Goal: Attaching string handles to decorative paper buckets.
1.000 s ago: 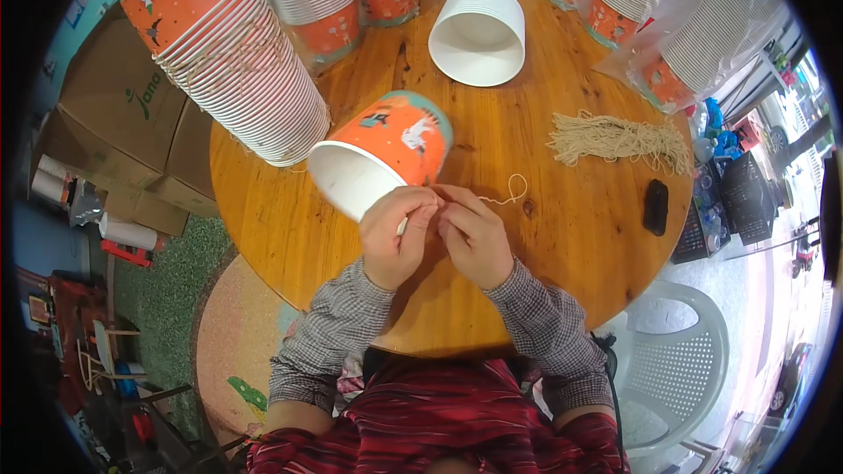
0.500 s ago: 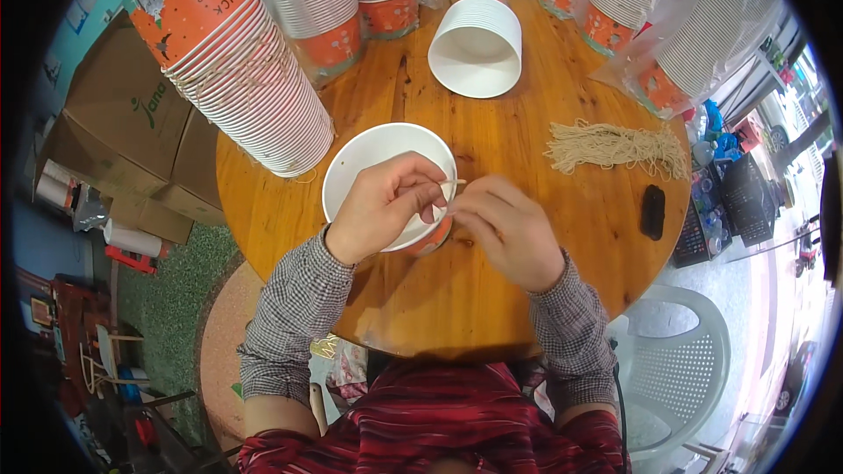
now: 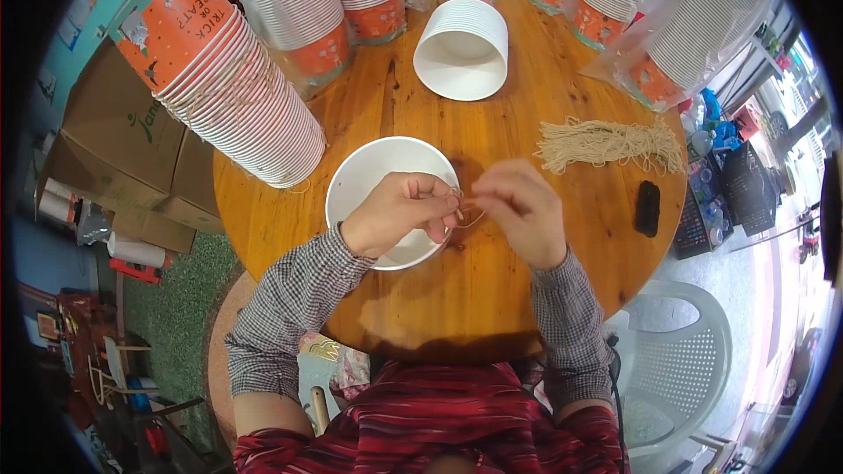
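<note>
A white-lined paper bucket [image 3: 362, 167] stands before me on the round wooden table, its mouth facing up toward me. At the bucket's right rim my left hand [image 3: 404, 211] is closed, its thumb and fingers pinching a thin beige string [image 3: 475, 222]. The string bows out in a small loop on the right of those fingertips. Just beyond it is my right hand [image 3: 525, 215], slightly blurred, with thumb and fingertips drawn together on the string. A bundle of the same kind of string [image 3: 610, 146] lies farther right on the table.
A tall stack of orange-and-white buckets [image 3: 241, 92] leans at the left, bound with string. More nested buckets [image 3: 461, 57] lie at the back middle. Bagged stacks [image 3: 672, 53] stand at the far edge. A black object [image 3: 647, 209] lies right; a plastic chair [image 3: 676, 360] stands nearby.
The bucket has turned, so its orange outer side no longer shows. My right hand has moved slightly right, and a string loop now shows between the hands. The whole view has shifted slightly.
</note>
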A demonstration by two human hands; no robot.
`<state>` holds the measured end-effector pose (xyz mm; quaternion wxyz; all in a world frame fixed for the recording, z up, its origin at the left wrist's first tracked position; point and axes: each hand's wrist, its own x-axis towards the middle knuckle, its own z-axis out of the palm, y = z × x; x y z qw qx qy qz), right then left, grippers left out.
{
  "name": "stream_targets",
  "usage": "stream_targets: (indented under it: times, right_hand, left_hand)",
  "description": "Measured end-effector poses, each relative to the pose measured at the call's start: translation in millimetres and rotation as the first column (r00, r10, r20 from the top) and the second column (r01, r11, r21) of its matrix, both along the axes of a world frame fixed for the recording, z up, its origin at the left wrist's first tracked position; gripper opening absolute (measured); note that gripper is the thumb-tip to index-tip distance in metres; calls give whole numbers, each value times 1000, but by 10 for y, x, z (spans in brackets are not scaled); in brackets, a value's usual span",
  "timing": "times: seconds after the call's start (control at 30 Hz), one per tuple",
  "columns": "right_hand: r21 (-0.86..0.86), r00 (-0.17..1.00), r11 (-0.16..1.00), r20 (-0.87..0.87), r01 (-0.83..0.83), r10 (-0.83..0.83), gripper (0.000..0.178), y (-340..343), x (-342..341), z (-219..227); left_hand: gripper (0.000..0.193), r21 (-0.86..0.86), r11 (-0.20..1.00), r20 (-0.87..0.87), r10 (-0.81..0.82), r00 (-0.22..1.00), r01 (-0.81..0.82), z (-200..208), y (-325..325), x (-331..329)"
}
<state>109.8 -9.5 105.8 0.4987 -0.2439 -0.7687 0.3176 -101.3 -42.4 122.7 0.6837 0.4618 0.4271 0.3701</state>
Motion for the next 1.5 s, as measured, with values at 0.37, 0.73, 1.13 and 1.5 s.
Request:
stream_targets:
  times: [0.37,0.73,1.13,1.5]
  right_hand:
    - [33,997,998,59,-58,56,24,-133,-11,-48]
    - [43,995,999,101,-10,5,17,-117,81,-57]
    - [-415,940,910,-316,-17,-126,16,-67,141,-203]
    - [-281,996,959,-93,-28,2,16,-158,-23,126]
  left_hand:
    - [12,-77,997,5,-24,1000,25,-31,35,56]
    - [13,-87,994,-35,-74,997,71,-6,91,141]
    - [16,4,999,-43,-45,998,46,56,10,132]
    - [14,218,971,-118,127,985,-99,124,-140,333]
